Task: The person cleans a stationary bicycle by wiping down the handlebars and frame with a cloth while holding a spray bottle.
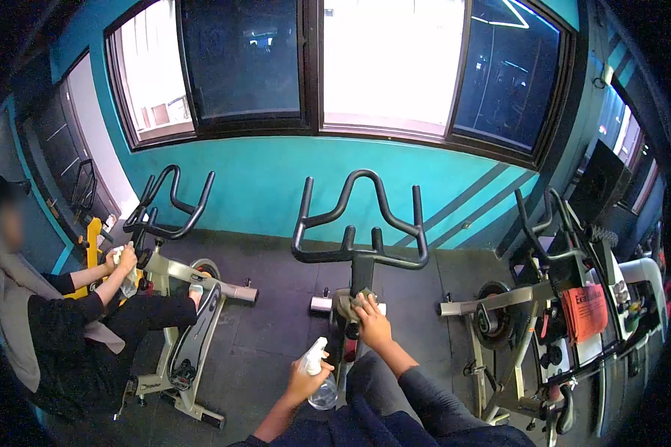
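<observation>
Pressing a cloth [348,304] against the bike frame [361,279], the right hand [371,322] apparently wiped it, fingers spread flat, while the left hand [303,381] gripped a spray bottle [318,372] with fingers closed, ready for 1 further spray.

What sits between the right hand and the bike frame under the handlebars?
Only a grey-green cloth: the right hand presses it onto the middle bike's frame below the handlebars. Nothing else visible intervenes. The left hand holds a spray bottle lower down, clear of that spot.

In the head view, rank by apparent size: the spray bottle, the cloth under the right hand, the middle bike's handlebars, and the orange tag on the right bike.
1. Handlebars, clearly largest.
2. Orange tag.
3. Spray bottle, though it sits closer to the camera, so its rank against the tag is unsure.
4. Cloth, mostly covered by the right hand.
</observation>
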Motion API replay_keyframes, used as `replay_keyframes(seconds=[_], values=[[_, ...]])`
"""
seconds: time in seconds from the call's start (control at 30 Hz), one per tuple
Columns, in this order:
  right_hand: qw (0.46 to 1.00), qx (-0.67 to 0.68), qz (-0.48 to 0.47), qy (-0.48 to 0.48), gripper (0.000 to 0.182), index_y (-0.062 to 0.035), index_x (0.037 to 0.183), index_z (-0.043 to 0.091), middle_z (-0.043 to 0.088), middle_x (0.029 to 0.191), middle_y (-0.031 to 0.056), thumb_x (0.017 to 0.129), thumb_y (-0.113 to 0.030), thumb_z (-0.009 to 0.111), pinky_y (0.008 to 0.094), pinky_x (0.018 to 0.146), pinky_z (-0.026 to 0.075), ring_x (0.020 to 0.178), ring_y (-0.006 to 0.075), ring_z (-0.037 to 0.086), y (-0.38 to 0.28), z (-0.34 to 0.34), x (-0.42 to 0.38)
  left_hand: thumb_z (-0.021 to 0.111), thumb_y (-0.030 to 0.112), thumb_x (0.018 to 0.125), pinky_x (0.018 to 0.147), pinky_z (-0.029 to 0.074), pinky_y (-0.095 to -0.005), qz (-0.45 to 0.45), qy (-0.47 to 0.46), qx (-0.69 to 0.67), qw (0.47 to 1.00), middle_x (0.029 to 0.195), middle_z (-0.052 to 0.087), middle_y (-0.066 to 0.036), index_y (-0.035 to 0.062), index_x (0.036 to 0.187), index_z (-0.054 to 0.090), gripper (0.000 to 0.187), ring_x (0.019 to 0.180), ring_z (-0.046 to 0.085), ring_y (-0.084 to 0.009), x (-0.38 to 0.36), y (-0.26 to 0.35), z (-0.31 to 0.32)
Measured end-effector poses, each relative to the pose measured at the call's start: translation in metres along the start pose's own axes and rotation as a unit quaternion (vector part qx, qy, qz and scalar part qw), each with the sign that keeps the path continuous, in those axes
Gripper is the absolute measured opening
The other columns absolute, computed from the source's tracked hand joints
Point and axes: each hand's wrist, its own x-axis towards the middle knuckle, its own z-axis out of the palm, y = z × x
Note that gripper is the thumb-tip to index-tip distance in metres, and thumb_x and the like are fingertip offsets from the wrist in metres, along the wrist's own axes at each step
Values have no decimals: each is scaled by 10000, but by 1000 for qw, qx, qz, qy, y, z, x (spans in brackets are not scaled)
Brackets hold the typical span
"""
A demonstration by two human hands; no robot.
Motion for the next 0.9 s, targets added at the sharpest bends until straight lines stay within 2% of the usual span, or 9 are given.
replay_keyframes(seconds=[0.07, 0.13, 0.17, 0.23, 0.27, 0.4, 0.47, 0.57, 0.9], values=[[999, -21, -6, -23, 399, -91, 1179, 532, 398, 1367, 111, 782, -47, 520, 362, 956, 414, 1247, 304, 396, -6, -6, -21, 601, -25, 726, 705, 512, -291, -16, -11, -3, 1000, 769, 648, -60, -25, 1095, 513, 380, 755, 661, -152, -12, 14, -5], [894, 371, 222, -117, 364, -64, 1229, 486, 438, 1325, 129, 891, -198, 486, 370, 933, 428, 1179, 292, 463, -9, -6, -35, 600, -30, 728, 704, 513, -298, -16, -12, -12, 1000, 784, 642, -61, -24, 1143, 487, 430, 759, 657, -151, -19, 17, -8], [896, 370, 216, -117, 364, -64, 1229, 486, 438, 1325, 129, 891, -198, 486, 370, 933, 428, 1179, 292, 463, -13, -12, -41, 599, -34, 730, 705, 512, -297, -14, -13, -38, 999, 794, 638, -59, -23, 1163, 474, 450, 762, 655, -148, -22, 19, -9], [539, 754, 371, -54, 506, -58, 1229, 478, 505, 1229, 157, 900, -441, 464, 389, 834, 471, 1025, 304, 545, -43, -57, -61, 581, -55, 737, 705, 501, -272, -20, -28, -25, 999, 858, 626, -57, -12, 1196, 456, 477, 760, 652, -142, -28, 33, -14], [463, 836, 295, -14, 643, -20, 1253, 428, 543, 1153, 149, 863, -529, 472, 408, 773, 492, 893, 309, 579, -52, -64, -64, 581, -55, 737, 705, 501, -272, -22, -26, -26, 999, 858, 626, -57, -12, 1196, 456, 477, 760, 652, -142, -26, 42, -14], [448, 859, 245, -34, 606, -23, 1255, 411, 552, 1120, 159, 864, -474, 513, 394, 755, 502, 890, 297, 587, -73, -111, -67, 585, -63, 696, 771, 479, -274, 75, -49, -112, 990, 1176, 520, -71, 32, 1220, 426, 555, 978, 590, -146, -26, 76, -19], [588, 776, 224, -39, 511, -23, 1238, 420, 518, 1177, 180, 852, -328, 558, 422, 772, 510, 992, 294, 569, -80, -128, -64, 600, -73, 664, 817, 472, -299, 99, -81, -124, 984, 1243, 473, -98, 41, 1257, 393, 639, 1056, 547, -179, -27, 105, -24], [584, 782, 218, 1, 469, -11, 1208, 424, 536, 1137, 175, 805, -203, 565, 431, 787, 509, 973, 294, 580, -112, -157, -69, 613, -47, 633, 895, 432, -335, 198, -105, -130, 966, 1314, 391, -134, 33, 1188, 500, 572, 1235, 392, -249, -30, 118, -28], [672, 730, 114, -40, 550, 3, 1253, 412, 548, 1158, 94, 755, -72, 634, 318, 902, 406, 1060, 185, 521, -116, -163, -81, 638, 31, 629, 925, 394, -333, 191, -89, -19, 977, 1229, 459, -106, 38, 1227, 522, 610, 1123, 482, -234, -51, 156, -54]])
